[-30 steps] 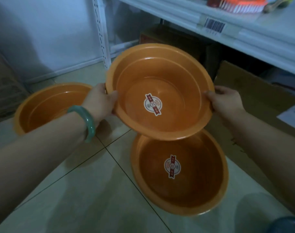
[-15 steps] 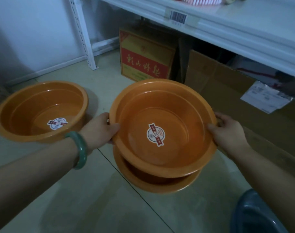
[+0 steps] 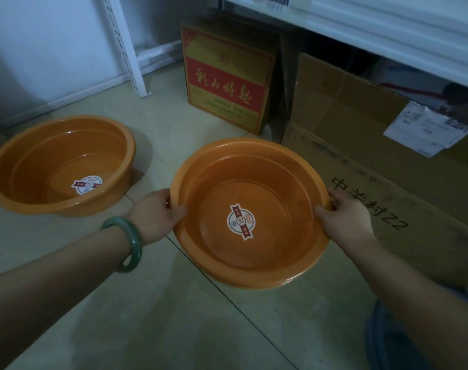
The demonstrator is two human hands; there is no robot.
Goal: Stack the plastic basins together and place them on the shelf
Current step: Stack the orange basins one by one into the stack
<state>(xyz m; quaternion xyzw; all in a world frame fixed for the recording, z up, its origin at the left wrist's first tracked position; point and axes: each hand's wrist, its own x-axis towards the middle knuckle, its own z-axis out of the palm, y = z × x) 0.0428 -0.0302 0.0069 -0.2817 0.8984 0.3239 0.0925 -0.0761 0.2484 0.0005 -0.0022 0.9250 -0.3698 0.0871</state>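
Observation:
An orange plastic basin [image 3: 267, 182] with a round sticker in its bottom sits low over the tiled floor, nested into a second orange basin whose rim [image 3: 286, 284] barely shows beneath it. My left hand [image 3: 158, 214], with a green bangle on the wrist, grips its left rim. My right hand [image 3: 347, 217] grips its right rim. A third orange basin [image 3: 40, 161] stands alone on the floor to the left. The white shelf [image 3: 387, 28] runs across the top right.
A red and yellow carton [image 3: 227, 84] stands under the shelf. Brown cardboard boxes [image 3: 361, 166] lie to the right of the held basin. A white shelf upright [image 3: 126, 49] rises at the back left. A blue object [image 3: 387, 340] shows at the bottom right.
Both hands have lowered the held basin down into the basin on the floor, which is now almost hidden beneath it. The view has tilted downward.

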